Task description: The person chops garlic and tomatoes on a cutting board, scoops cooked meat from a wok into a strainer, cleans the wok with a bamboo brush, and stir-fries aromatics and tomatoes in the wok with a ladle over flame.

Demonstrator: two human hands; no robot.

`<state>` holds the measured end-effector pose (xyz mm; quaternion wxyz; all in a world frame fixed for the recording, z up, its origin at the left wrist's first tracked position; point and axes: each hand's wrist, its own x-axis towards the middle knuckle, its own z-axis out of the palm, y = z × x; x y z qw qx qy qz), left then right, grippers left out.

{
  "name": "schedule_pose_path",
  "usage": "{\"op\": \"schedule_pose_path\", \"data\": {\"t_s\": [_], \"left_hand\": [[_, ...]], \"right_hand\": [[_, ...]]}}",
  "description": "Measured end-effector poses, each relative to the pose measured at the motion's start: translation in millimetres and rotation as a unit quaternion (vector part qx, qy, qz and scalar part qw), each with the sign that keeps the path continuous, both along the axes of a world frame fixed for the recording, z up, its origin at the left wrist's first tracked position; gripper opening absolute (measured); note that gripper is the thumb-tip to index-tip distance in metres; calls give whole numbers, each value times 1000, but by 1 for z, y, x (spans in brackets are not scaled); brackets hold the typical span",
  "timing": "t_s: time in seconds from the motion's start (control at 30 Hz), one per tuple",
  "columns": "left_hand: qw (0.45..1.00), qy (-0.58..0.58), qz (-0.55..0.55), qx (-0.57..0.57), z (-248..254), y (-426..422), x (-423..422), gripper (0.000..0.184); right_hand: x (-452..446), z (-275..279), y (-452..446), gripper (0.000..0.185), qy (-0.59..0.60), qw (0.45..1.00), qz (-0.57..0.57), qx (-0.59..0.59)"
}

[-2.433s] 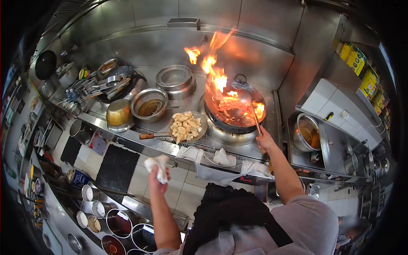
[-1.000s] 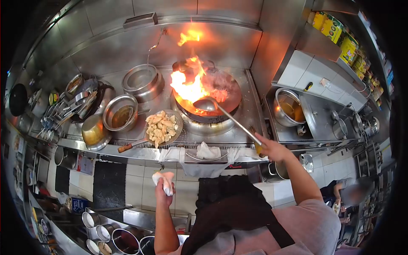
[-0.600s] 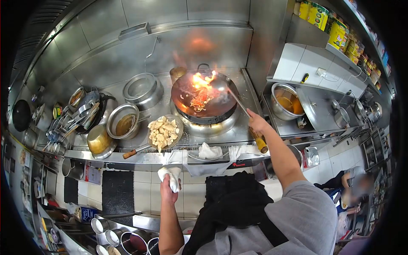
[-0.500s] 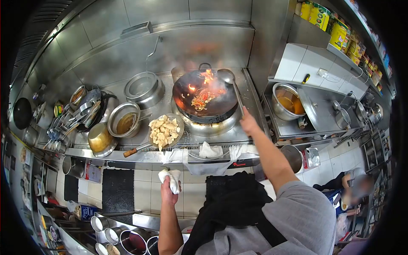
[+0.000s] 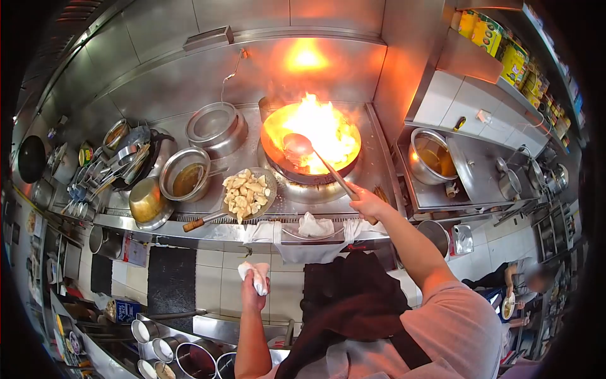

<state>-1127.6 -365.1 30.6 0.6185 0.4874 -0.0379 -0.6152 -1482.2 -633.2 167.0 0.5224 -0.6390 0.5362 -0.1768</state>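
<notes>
Tall bright flames [image 5: 325, 129] fill the wok [image 5: 355, 163] on the burner and hide most of the food in it. My right hand [image 5: 371, 203] is closed around the long handle of a ladle [image 5: 298, 145], whose bowl is over the wok's left part. Lower down, away from the stove, my left hand [image 5: 254, 287] grips a folded white cloth [image 5: 255, 275]. Left of the wok, a strainer [image 5: 272, 183] with a wooden handle bears pale sliced pieces of food [image 5: 245, 194].
A lidded pot [image 5: 218, 129], a bowl of oil [image 5: 186, 179] and a brassy pot [image 5: 150, 202] stand left on the stove. White cloths [image 5: 314, 225] hang along its front rail. Right is a pot of orange liquid [image 5: 432, 156]; another person [image 5: 514, 284] is at far right.
Flames in the wok have flared up much larger. The ladle has moved left and down, from the wok's right rim to over its left part. My left hand still holds the cloth.
</notes>
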Motion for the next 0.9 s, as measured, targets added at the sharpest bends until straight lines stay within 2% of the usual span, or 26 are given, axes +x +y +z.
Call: {"op": "schedule_pose_path", "data": {"t_s": [0.07,0.1,0.13,0.2,0.23,0.37,0.4,0.47,0.5,0.53,0.6,0.67,0.7,0.77,0.83,0.9], "left_hand": [[998,51,-20,-31,-7,-2,-3,41],[998,53,-20,-28,-12,-8,-6,41],[998,59,-25,-19,-18,-17,-11,40],[998,58,-31,-5,-20,-17,-12,39],[997,60,-42,-22,-18,-19,-12,39],[999,37,-32,-21,0,-35,-15,38],[999,31,-41,-17,2,-39,-15,38],[998,26,-60,-22,15,-68,-22,38],[996,21,-82,-28,22,-88,-28,38],[996,21,-87,-28,24,-109,-35,38],[991,28,-119,-58,26,-155,-53,37],[994,-7,-103,-48,44,-186,-81,38],[990,-39,-133,-32,57,-194,-91,40],[990,-36,-139,-16,61,-211,-100,40],[988,-26,-154,0,53,-231,-100,43],[987,-26,-159,4,49,-254,-98,45]], "right_hand": [[-8,-15,-18,82,14,999,16,29],[-6,-20,-22,79,69,997,12,-22],[-4,-13,-18,79,70,997,10,-17],[1,2,-5,79,283,957,-44,-50],[-7,-9,-2,82,331,938,-17,-101],[-50,-47,17,84,316,932,27,-176],[-61,-62,14,83,235,917,76,-313],[-61,-55,12,82,146,879,118,-439],[-49,-26,7,82,124,963,89,-222],[-38,-6,0,82,94,994,53,5],[-27,-37,-31,84,100,994,33,-21],[-24,-73,-61,82,127,985,17,-117],[-26,-81,-67,82,128,985,18,-117],[-22,-99,-68,80,252,932,-21,-261],[-19,-18,-26,79,253,965,-23,-64],[-44,5,1,82,253,966,15,-48]]}}
